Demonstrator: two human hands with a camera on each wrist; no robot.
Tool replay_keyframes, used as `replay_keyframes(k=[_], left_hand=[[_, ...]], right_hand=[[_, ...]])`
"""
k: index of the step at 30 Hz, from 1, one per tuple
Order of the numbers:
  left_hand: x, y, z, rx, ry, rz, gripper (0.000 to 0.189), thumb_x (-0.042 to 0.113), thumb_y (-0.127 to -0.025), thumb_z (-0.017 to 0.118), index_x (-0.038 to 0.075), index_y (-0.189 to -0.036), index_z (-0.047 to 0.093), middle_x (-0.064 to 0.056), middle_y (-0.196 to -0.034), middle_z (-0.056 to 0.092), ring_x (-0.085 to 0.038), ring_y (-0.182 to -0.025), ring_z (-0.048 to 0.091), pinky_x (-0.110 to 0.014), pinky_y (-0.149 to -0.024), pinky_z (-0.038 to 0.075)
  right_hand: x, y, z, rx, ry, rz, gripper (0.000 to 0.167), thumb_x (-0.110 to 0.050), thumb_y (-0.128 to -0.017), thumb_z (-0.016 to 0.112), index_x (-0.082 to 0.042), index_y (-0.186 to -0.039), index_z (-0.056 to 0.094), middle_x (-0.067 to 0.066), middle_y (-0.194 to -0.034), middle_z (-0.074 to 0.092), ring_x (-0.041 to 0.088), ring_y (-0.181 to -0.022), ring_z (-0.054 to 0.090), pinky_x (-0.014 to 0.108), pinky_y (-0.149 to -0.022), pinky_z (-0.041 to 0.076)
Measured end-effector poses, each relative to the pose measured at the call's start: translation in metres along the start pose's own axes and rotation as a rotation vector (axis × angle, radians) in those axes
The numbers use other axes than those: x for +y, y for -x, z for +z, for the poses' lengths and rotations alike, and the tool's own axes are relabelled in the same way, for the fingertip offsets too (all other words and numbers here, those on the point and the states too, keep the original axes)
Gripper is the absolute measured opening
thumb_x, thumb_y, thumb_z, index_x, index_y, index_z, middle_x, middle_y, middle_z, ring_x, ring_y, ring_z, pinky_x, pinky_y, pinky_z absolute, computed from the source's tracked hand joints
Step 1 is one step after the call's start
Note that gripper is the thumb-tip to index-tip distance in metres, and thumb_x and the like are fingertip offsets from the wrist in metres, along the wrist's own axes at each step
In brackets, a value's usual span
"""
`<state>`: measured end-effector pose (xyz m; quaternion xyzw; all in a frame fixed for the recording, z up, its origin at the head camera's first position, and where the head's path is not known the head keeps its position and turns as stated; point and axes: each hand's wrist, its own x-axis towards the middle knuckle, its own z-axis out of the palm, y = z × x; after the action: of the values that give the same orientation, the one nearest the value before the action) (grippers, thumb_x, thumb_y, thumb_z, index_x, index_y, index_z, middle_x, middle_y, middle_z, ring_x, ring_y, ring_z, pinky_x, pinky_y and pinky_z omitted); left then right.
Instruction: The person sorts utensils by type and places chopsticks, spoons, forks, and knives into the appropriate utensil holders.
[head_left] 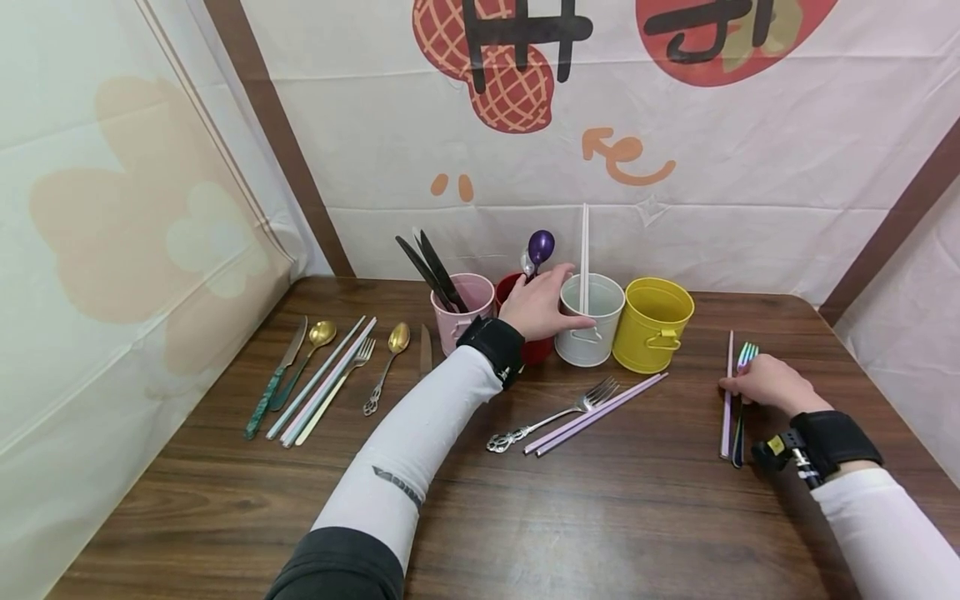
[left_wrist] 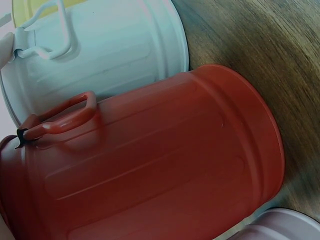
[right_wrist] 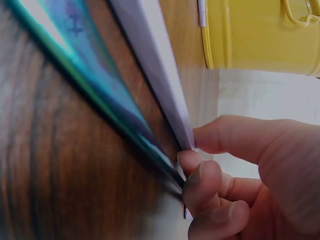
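Right hand [head_left: 767,385]: thumb and a fingertip pinch one end of a slim pale purple chopstick [head_left: 727,417], low over the wood-grain brown table [head_left: 600,517], right of the pails. Beside it, under the same hand, an iridescent metal fork [head_left: 738,437] with blue-green tines; curled fingers close to its handle, contact unclear.

Left hand [head_left: 540,302]: loose grip, thumb and fingers spread, reaching over the red metal pail [head_left: 538,352] to the white metal pail [head_left: 588,346]; thumb across the white one's near side. Two straight white chopsticks [head_left: 585,258] stand upright in the white pail. A glossy purple spoon [head_left: 541,247] rises from behind the hand, at the red pail.

Pails in a row: pink metal pail [head_left: 448,333] at left, dark slender utensils [head_left: 438,275] leaning in it; then red, white, and yellow metal pail [head_left: 647,342].

On the table before the white pail: silver fork with ornate handle [head_left: 551,421], lilac chopstick pair [head_left: 600,412] alongside. Far left: green-handled knife [head_left: 273,387], gold-bowled spoon [head_left: 321,335], pastel chopsticks [head_left: 328,383], pale-handled fork [head_left: 327,404].
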<state>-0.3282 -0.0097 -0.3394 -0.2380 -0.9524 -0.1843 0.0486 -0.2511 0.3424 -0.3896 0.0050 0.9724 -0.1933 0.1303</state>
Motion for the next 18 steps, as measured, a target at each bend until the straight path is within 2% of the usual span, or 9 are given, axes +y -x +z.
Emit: replay_keyframes(k=[8, 14, 18], left_hand=[[-0.001, -0.001, 0.003, 0.001, 0.012, -0.001, 0.092, 0.063, -0.077, 0.071, 0.017, -0.147, 0.033, 0.001, -0.143, 0.048, -0.013, -0.133, 0.040, -0.052, -0.114, 0.016], [0.000, -0.001, 0.002, -0.008, 0.011, 0.005, 0.092, 0.063, -0.077, 0.071, 0.017, -0.147, 0.032, 0.000, -0.144, 0.048, -0.014, -0.133, 0.040, -0.052, -0.114, 0.016], [-0.001, -0.001, 0.002, 0.000, 0.006, 0.001, 0.092, 0.063, -0.077, 0.071, 0.018, -0.147, 0.033, 0.001, -0.143, 0.048, -0.014, -0.133, 0.040, -0.052, -0.114, 0.016]], right_hand=[[-0.002, 0.001, 0.001, 0.003, -0.011, 0.040, 0.039, -0.032, -0.089, 0.063, -0.010, -0.058, 0.058, -0.001, -0.057, 0.055, 0.020, -0.059, 0.050, 0.032, -0.055, 0.035], [0.000, 0.003, -0.002, 0.044, -0.085, 0.009, 0.039, -0.030, -0.091, 0.060, -0.007, -0.060, 0.062, -0.001, -0.056, 0.056, 0.018, -0.056, 0.051, 0.031, -0.055, 0.036], [-0.002, 0.004, -0.012, 0.098, -0.190, -0.023, 0.035, -0.024, -0.092, 0.058, 0.001, -0.068, 0.065, 0.002, -0.058, 0.062, 0.016, -0.055, 0.060, 0.030, -0.053, 0.048]])
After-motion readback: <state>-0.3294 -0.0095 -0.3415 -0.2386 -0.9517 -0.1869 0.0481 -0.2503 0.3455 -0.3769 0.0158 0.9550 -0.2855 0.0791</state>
